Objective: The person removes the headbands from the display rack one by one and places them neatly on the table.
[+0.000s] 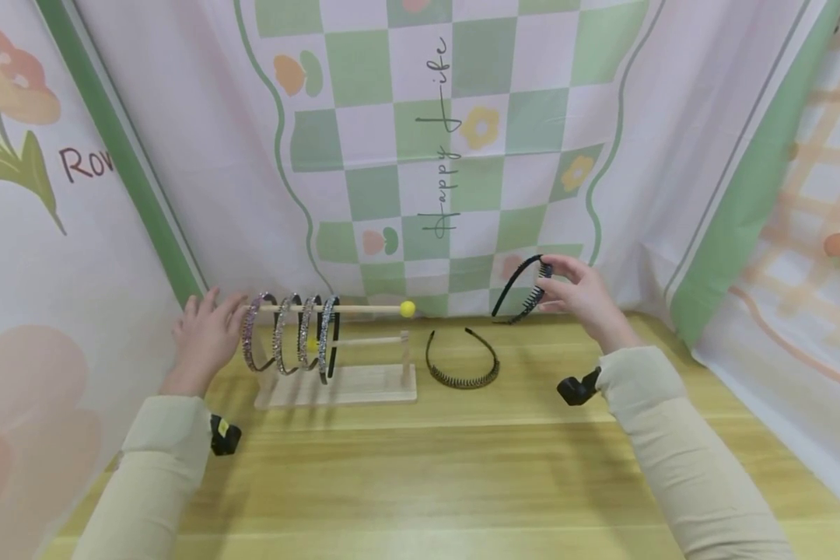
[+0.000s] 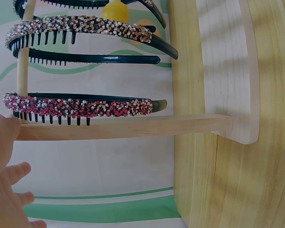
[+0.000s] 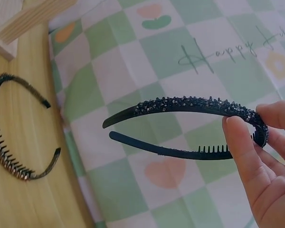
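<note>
My right hand [image 1: 581, 299] pinches the black beaded headband [image 3: 180, 103], so my left hand [image 1: 206, 336], fingers loosely spread, should steady the wooden stand [image 1: 374, 386].

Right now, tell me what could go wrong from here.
The right grip pinches the black headband near the middle of its arch, so it might twist or slip. If hung on the upper rod, it could catch on the yellow ball at the end. The left grip is close to the hanging headbands; a bump might set them swinging.
</note>
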Action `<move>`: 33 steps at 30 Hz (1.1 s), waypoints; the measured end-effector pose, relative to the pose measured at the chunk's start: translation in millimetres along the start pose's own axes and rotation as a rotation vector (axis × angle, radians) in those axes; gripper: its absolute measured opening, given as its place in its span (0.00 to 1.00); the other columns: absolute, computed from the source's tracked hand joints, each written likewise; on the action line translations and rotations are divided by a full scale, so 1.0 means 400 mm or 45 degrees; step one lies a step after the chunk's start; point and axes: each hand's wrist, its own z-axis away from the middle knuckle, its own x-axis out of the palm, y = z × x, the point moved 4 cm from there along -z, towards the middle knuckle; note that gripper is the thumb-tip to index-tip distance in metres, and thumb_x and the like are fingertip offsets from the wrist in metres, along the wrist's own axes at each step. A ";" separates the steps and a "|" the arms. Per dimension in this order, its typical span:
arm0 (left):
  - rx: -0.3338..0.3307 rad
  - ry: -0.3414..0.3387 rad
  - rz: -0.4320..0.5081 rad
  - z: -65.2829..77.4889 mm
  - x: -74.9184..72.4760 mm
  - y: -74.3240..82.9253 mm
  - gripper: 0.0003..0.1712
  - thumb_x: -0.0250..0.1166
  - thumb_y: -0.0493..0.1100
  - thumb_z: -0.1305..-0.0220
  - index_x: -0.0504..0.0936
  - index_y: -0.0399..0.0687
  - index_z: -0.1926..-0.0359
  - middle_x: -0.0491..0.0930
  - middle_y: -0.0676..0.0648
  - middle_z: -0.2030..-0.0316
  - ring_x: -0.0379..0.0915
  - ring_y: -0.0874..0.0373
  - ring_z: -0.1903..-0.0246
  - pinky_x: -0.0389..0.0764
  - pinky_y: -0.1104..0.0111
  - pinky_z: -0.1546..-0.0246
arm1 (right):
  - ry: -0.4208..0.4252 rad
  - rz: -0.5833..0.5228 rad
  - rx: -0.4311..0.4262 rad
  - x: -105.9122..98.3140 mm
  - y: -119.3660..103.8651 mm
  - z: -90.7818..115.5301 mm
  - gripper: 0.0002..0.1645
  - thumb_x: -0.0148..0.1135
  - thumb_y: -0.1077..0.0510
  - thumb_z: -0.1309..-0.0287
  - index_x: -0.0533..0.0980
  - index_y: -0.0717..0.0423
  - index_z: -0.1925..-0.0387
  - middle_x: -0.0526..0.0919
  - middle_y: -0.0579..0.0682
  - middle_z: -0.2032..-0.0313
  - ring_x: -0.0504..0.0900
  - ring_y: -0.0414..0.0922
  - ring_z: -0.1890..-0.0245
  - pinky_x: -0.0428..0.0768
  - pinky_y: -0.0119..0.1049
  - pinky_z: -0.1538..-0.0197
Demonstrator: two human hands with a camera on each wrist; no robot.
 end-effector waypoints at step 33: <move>0.012 0.003 -0.013 0.002 -0.003 0.002 0.31 0.34 0.58 0.28 0.61 0.45 0.35 0.42 0.29 0.33 0.29 0.26 0.37 0.34 0.31 0.46 | 0.054 0.010 0.166 -0.078 0.171 0.031 0.39 0.53 0.61 0.37 0.45 0.61 0.31 0.50 0.68 0.34 0.79 0.39 0.66 0.79 0.35 0.55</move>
